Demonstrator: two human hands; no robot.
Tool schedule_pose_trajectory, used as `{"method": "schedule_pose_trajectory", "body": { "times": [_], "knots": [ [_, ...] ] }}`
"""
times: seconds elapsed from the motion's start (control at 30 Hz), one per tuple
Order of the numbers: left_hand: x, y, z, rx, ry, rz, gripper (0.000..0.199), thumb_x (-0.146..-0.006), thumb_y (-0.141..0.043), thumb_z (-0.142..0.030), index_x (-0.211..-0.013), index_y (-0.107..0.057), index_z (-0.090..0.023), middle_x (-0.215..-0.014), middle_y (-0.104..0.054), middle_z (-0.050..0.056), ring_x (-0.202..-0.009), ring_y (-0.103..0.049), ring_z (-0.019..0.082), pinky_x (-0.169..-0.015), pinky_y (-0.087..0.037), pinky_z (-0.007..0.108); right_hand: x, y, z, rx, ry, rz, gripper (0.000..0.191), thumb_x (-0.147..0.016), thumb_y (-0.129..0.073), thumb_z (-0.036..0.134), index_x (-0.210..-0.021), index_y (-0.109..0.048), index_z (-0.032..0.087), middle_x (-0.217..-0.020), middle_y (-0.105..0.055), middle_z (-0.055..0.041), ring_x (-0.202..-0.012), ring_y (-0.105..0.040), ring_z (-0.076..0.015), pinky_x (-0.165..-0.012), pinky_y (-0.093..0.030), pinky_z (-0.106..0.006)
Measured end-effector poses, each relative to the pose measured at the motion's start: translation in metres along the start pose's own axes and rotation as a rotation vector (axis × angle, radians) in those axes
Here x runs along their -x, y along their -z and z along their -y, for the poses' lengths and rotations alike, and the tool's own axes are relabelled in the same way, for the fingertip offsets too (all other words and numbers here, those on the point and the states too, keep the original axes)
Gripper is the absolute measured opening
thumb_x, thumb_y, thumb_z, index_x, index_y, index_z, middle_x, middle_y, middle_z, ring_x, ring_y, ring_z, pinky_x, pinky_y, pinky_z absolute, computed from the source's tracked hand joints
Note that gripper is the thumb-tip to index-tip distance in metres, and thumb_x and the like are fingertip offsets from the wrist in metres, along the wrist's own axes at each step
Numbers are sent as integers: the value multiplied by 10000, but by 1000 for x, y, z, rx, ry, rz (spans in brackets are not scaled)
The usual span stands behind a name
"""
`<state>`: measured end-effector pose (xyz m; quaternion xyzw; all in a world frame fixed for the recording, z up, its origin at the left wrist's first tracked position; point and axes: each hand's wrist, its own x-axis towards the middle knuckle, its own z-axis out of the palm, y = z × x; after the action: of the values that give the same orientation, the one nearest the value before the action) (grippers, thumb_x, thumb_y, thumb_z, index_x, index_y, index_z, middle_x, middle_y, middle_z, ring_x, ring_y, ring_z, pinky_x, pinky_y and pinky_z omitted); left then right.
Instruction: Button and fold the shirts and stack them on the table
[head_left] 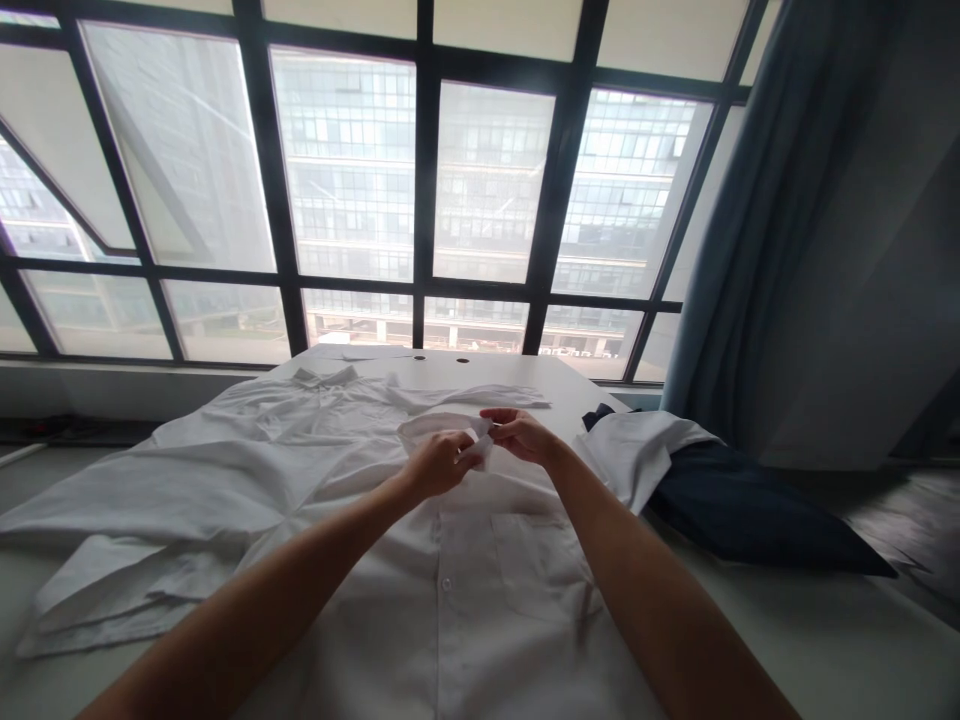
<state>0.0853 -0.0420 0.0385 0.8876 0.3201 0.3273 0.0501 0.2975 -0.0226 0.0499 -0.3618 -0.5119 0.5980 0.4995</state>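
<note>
A white button-up shirt (480, 590) lies front side up, its collar end away from me and a chest pocket on the right of the button strip. At the collar (431, 425), my left hand (442, 462) pinches the fabric between thumb and fingers. Close beside it, my right hand (517, 435) has its fingertips closed on the other side of the same collar. Part of the collar is raised between the two hands. What exactly lies under the fingertips is too small to make out.
Another white shirt (225, 460) is spread out on the left of the white table (517, 368). On the right, a white garment (637, 450) lies partly over dark navy cloth (750, 510). Large windows stand behind the table, with a blue-grey curtain (757, 240) at right.
</note>
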Motion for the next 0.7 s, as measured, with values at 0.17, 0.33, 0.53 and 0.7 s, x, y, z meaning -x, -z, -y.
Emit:
{"method": "schedule_pose_trajectory", "body": {
  "times": [0.17,0.33,0.53,0.7],
  "knots": [
    [3,-6,3,-125,145,74,130,-844,-665,-280,-894,-695,-163,-903,-730,109,-861,-681,271,-729,-488,324,-4,-5,-2,-15,62,-74,460,-480,-744,43,-925,-742,161,-757,-690,9,-646,-569,-110,-644,-464,-244],
    [5,-5,10,-212,121,56,106,-856,-607,-256,-884,-684,-190,-898,-733,88,-833,-689,244,-713,-491,309,-10,-5,-7,-1,51,-186,431,-536,-672,47,-948,-702,170,-838,-685,-11,-739,-599,-150,-687,-497,-274],
    [7,-5,3,-338,104,95,309,-927,-543,-429,-875,-727,-186,-807,-724,113,-767,-692,257,-691,-491,328,-25,-4,-13,24,-48,-354,392,-551,-543,4,-903,-602,168,-700,-564,-2,-643,-573,-153,-606,-514,-287],
    [7,-5,1,-340,122,87,438,-1004,-418,-433,-862,-744,-178,-800,-723,128,-733,-693,246,-683,-487,326,-26,-6,-17,168,34,-454,413,-557,-534,7,-931,-596,172,-780,-568,-24,-673,-578,-149,-643,-541,-296]
  ]
}}
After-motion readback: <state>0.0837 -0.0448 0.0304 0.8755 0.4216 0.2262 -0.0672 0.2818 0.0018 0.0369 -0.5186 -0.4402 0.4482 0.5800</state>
